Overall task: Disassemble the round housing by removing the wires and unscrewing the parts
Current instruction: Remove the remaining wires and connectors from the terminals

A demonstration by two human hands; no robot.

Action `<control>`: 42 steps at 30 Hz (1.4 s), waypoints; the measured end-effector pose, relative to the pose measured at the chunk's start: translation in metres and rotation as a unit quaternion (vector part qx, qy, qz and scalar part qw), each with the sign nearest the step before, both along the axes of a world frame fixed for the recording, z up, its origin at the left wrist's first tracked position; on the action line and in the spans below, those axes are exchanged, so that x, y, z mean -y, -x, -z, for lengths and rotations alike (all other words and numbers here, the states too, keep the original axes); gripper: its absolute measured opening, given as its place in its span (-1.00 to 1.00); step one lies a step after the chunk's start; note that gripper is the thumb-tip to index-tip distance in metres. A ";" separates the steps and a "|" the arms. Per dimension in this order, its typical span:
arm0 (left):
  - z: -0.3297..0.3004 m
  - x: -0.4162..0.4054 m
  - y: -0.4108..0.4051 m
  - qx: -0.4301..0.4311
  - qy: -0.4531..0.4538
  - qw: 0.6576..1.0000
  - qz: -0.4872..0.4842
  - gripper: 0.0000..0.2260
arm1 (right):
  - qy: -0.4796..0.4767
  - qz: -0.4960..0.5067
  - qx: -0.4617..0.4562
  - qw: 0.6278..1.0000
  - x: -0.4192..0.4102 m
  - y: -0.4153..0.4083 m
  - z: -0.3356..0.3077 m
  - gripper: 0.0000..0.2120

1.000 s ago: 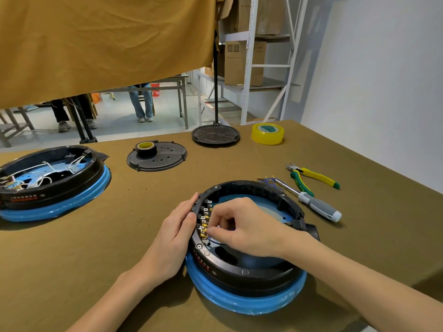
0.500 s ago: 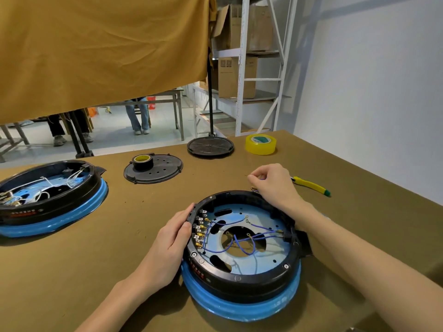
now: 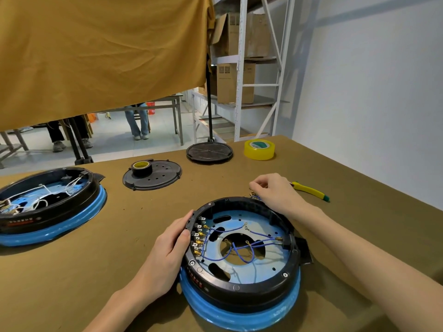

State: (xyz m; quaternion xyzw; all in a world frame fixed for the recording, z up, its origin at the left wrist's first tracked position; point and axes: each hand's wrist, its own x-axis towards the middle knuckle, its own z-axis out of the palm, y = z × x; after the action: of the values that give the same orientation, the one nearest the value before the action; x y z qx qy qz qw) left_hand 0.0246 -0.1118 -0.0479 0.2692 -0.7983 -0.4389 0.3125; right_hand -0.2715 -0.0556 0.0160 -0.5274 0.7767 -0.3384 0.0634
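Head view: a round housing (image 3: 242, 255) sits at table centre. The left hand (image 3: 167, 250) lies flat, fingers pressed on its 9 o'clock rim. The right hand (image 3: 275, 192), at 1 o'clock beyond the rim, pinches small wire ends (image 3: 254, 194). Best to brace firmly and pull each connector straight. Two housings, two tape rolls, several blue wires (image 3: 239, 248)
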 end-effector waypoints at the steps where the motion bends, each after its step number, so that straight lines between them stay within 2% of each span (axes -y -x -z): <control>1: 0.000 0.000 0.001 -0.001 -0.001 1.000 -0.003 -0.39 | -0.007 -0.016 -0.003 1.000 -0.006 -0.006 -0.003 -0.74; 4: -0.001 -0.001 0.000 0.002 -0.011 1.000 -0.012 -0.43 | -0.074 -0.041 -0.025 0.996 -0.023 -0.021 -0.002 -0.78; 6: -0.004 0.000 0.000 0.018 -0.013 0.999 -0.024 -0.46 | -0.085 -0.034 -0.038 0.995 -0.031 -0.025 0.006 -0.79; 10: -0.026 -0.007 0.005 0.000 0.106 0.992 -0.063 -0.53 | -0.040 -0.028 -0.005 0.999 -0.032 -0.025 0.014 -0.81; 13: -0.053 -0.018 0.018 -0.008 0.160 0.987 -0.021 -0.67 | -0.026 -0.030 0.020 0.999 -0.024 -0.023 0.014 -0.81; 15: -0.066 -0.028 0.033 0.035 0.177 0.983 0.038 -0.76 | -0.023 -0.029 0.040 0.999 -0.019 -0.023 0.013 -0.83; 17: -0.073 -0.037 0.055 0.103 0.201 0.971 0.083 -0.77 | -0.015 -0.023 0.073 0.997 -0.014 -0.025 0.013 -0.76; 19: -0.073 -0.044 0.078 0.159 0.233 0.954 0.098 -0.78 | 0.005 -0.004 0.127 0.992 -0.010 -0.026 0.013 -0.60; 21: -0.071 -0.046 0.095 0.188 0.247 0.946 0.095 -0.83 | 0.022 0.025 0.178 0.983 -0.008 -0.026 0.014 -0.56; 26: -0.061 -0.041 0.108 0.191 0.209 0.955 0.083 -0.97 | 0.043 0.054 0.164 0.984 -0.007 -0.027 0.017 -0.59; 35: -0.069 -0.024 0.074 0.182 0.169 0.956 0.159 -0.80 | 0.030 0.019 0.070 0.997 -0.009 -0.025 0.016 -0.57; 40: -0.068 -0.027 0.057 0.212 0.136 0.948 0.195 -0.95 | 0.000 -0.002 0.046 0.999 -0.001 -0.026 0.009 -0.57; 42: -0.067 -0.028 0.054 0.222 0.149 0.944 0.192 -0.86 | -0.008 -0.005 0.039 0.999 0.001 -0.027 0.008 -0.55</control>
State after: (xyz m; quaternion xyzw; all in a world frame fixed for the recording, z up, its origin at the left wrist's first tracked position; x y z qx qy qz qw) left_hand -0.0298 -0.0838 0.0186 0.1522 -0.9401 -0.2961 0.0740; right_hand -0.2446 -0.0568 0.0076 -0.5168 0.7740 -0.3520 0.0999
